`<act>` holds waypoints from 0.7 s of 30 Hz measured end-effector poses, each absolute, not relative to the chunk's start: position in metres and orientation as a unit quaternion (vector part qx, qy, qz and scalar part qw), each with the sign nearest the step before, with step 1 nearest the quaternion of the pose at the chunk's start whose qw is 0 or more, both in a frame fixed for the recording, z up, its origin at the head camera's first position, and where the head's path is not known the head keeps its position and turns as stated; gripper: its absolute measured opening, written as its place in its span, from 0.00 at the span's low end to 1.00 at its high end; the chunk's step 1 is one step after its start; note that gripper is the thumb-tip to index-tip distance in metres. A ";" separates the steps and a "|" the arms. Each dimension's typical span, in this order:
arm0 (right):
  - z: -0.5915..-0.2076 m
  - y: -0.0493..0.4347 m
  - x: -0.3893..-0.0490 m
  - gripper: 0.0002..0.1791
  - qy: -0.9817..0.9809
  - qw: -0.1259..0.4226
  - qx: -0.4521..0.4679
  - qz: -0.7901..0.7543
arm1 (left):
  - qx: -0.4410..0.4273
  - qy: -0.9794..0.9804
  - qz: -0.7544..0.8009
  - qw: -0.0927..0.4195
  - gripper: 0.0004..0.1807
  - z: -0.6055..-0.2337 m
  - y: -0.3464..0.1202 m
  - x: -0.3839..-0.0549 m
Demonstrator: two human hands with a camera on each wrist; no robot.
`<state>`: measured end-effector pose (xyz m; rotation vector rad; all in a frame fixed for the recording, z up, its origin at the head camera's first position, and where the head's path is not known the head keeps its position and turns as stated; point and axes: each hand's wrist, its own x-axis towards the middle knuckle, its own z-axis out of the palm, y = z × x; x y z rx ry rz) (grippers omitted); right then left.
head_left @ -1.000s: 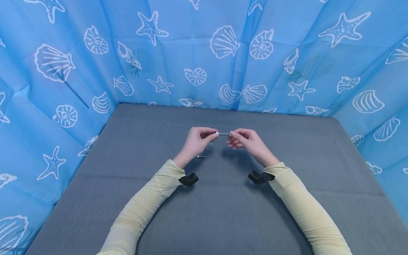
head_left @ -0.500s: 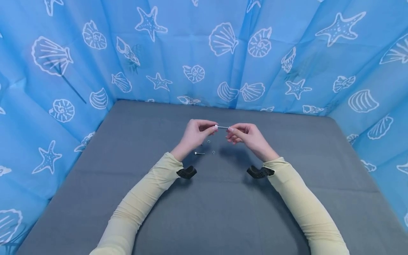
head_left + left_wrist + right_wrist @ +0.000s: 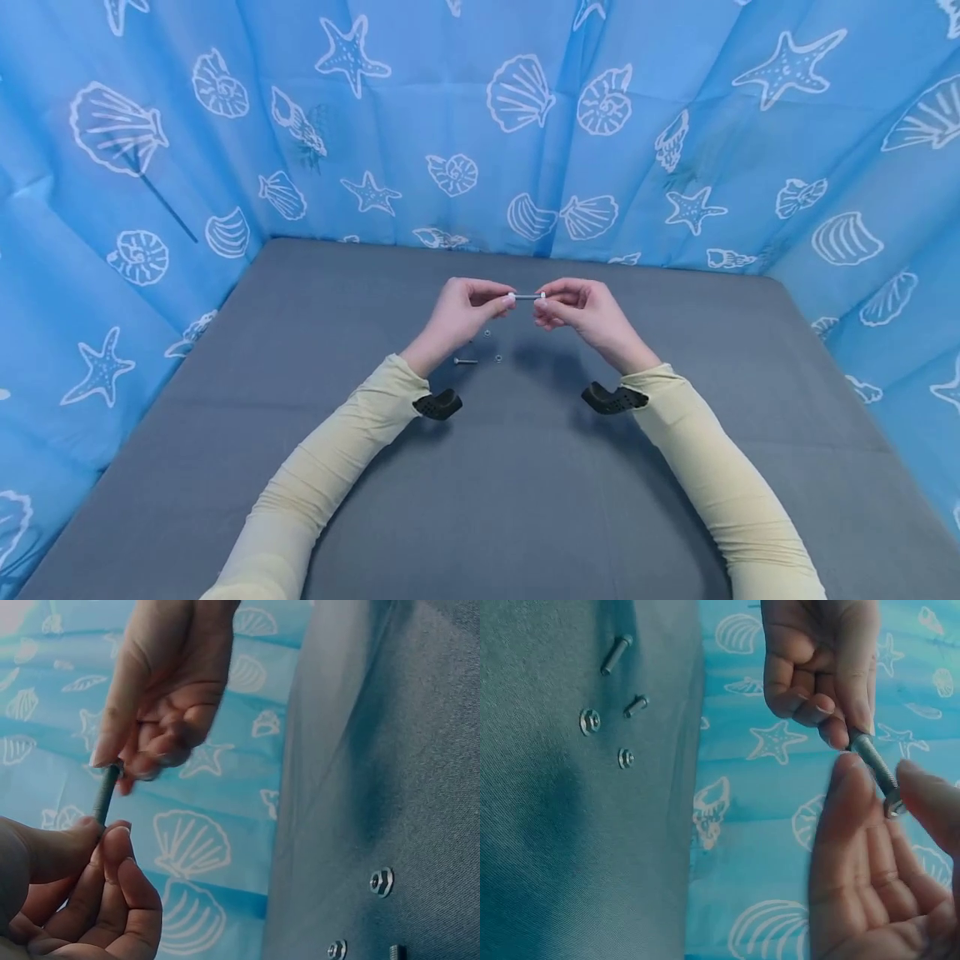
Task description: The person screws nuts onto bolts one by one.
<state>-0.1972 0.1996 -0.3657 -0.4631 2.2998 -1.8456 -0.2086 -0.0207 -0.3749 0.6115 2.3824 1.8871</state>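
A metal bolt [image 3: 528, 297] is held level in the air between the two hands. My left hand [image 3: 467, 310] pinches its head end between thumb and fingers. At the other end sits what looks like a hex nut [image 3: 894, 805], with the thumb and index finger of my right hand [image 3: 581, 310] around it. How firmly both press on it is unclear. In the left wrist view the right fingers are slightly blurred beside the threaded shaft [image 3: 106, 793]. The left fingers cover part of the bolt's head.
On the grey table [image 3: 525, 500] below lie one loose bolt [image 3: 467, 362], a shorter-looking bolt [image 3: 636, 706] and two flanged nuts [image 3: 589, 721]. A blue curtain [image 3: 480, 125] with shell prints surrounds the table's back and sides. Black wrist mounts [image 3: 438, 405] show under the sleeves.
Both hands stay together at the bolt. The right fingers have shifted a little at its end, where the nut now shows more plainly. The head view has tilted slightly.
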 end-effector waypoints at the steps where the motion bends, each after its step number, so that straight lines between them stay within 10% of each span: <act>1: -0.365 0.200 -0.197 0.20 0.775 0.084 -0.150 -0.609 | 0.196 0.770 0.607 0.022 0.12 -0.375 -0.021 -0.208; 21: -0.368 0.209 -0.210 0.23 0.736 0.109 -0.133 -0.654 | 0.173 0.759 0.625 0.052 0.12 -0.372 -0.018 -0.222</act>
